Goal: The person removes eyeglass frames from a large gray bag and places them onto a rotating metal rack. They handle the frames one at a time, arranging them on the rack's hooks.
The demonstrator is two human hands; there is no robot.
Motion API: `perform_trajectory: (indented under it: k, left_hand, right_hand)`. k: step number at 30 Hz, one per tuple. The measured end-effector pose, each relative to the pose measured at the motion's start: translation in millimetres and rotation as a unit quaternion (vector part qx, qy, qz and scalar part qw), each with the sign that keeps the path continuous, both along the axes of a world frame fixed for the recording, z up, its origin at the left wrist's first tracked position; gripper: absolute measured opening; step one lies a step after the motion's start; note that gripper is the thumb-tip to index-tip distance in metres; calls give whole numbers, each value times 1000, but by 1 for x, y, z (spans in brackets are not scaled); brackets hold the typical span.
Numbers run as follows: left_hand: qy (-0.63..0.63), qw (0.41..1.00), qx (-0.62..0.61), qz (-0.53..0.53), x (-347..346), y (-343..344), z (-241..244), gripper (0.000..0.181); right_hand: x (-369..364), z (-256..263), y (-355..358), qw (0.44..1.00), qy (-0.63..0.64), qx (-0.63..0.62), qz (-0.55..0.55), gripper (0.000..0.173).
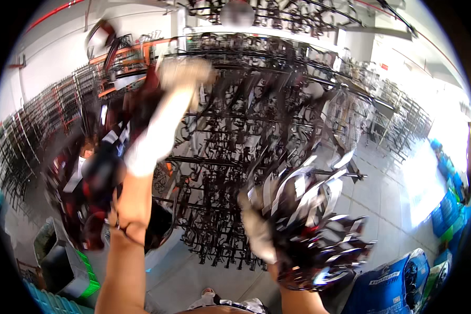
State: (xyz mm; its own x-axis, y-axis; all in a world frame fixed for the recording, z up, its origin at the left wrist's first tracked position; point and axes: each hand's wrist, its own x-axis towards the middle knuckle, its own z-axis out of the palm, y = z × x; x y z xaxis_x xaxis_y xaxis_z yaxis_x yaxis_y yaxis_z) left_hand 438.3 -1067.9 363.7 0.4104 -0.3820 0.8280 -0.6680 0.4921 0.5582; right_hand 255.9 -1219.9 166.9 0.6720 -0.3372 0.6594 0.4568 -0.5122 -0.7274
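My left hand (186,72), in a pale work glove, is raised before a tall rack (227,161) hung with many dark curved parts. Motion blurs its fingers, and whether they hold anything cannot be made out. Dark red glossy curved parts (94,231) hang in a bunch around and beyond my left forearm. Lower on the right, my gloved right hand (257,227) is closed around a bunch of glossy dark curved parts (322,243), which spread out to the right of it and hide some of its fingers.
Grey bins (64,271) and a green crate (88,274) stand at the lower left. Blue sacks (388,282) bearing writing lie at the lower right, with more bags along the right side. Further racks (35,129) stand at the left. Part of another person (87,151) shows behind the red parts.
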Motion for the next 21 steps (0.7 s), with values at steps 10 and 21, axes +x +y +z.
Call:
perform_trajectory:
  k: [10, 21]
  left_hand:
    - [358, 817, 413, -180, -228, -83, -382, 47]
    - [289, 582, 644, -403, -424, -253, -491, 54]
  right_hand:
    - [-197, -145, -2, 878, 230, 414, -76, 25]
    - [-372, -257, -71, 688, 81, 593, -411, 25]
